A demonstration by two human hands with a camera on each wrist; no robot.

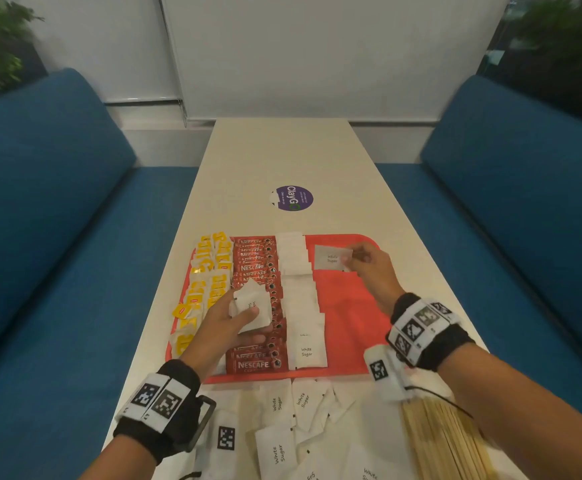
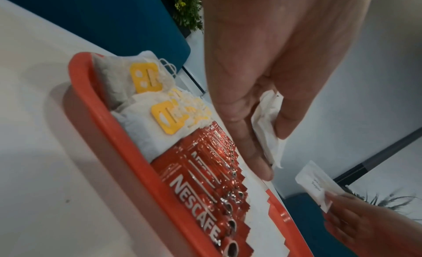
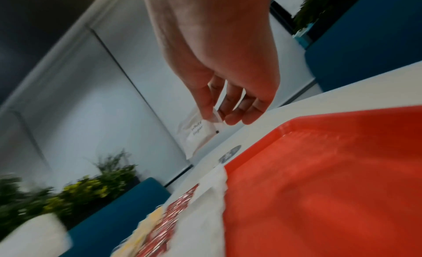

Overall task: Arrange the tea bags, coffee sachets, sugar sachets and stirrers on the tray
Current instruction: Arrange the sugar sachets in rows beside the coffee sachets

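R hand (image 1: 365, 261) pinches one sugar sachet (image 1: 332, 258) over tray (image 1: 352, 306) far-right corner to start a 2nd column, L hand (image 1: 227, 320) grips spare sachets (image 1: 251, 304) as feed stock.

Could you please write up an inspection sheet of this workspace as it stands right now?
Surface: long white table, a round purple sticker on it beyond the tray.
Job's things: red tray holds, left to right, tea bags, coffee sachets and a column of sugar sachets; its right part is bare. Loose sugar sachets and wooden stirrers lie on the table, nearer than the tray.
Clutter: nothing seen.
Grips: left hand holds a few sugar sachets over the coffee column; right hand pinches a single sugar sachet over the tray's far right part.
Cables: a thin black wire at the right wrist.
Surroundings: blue benches both sides, white wall panels, plants in the corners.
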